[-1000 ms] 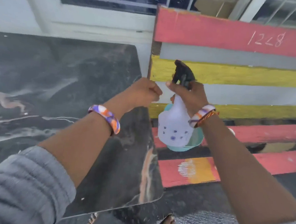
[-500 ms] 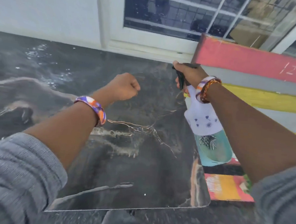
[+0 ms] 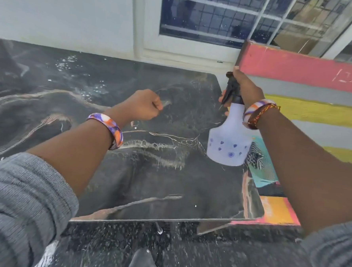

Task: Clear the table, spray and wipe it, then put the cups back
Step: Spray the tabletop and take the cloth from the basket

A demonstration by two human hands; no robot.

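Note:
A dark marble-patterned table (image 3: 98,170) fills the middle and left, with wet droplets near its far side. My right hand (image 3: 246,88) grips the black trigger head of a white spray bottle (image 3: 228,144) with blue dots, held over the table's right edge with the nozzle facing left. My left hand (image 3: 141,105) hovers above the table's middle as a closed fist, with nothing seen in it. A teal cup (image 3: 261,169) with a zebra pattern shows behind the bottle, on the bench. No cups stand on the table.
A bench (image 3: 308,112) of red, grey and yellow slats stands right of the table. A white wall and a barred window (image 3: 219,16) lie behind. Dark speckled floor (image 3: 184,253) runs below the table's near edge.
The view swung left from the bench to the table. My right hand carried the spray bottle over the table's right edge. My left fist moved out over the tabletop.

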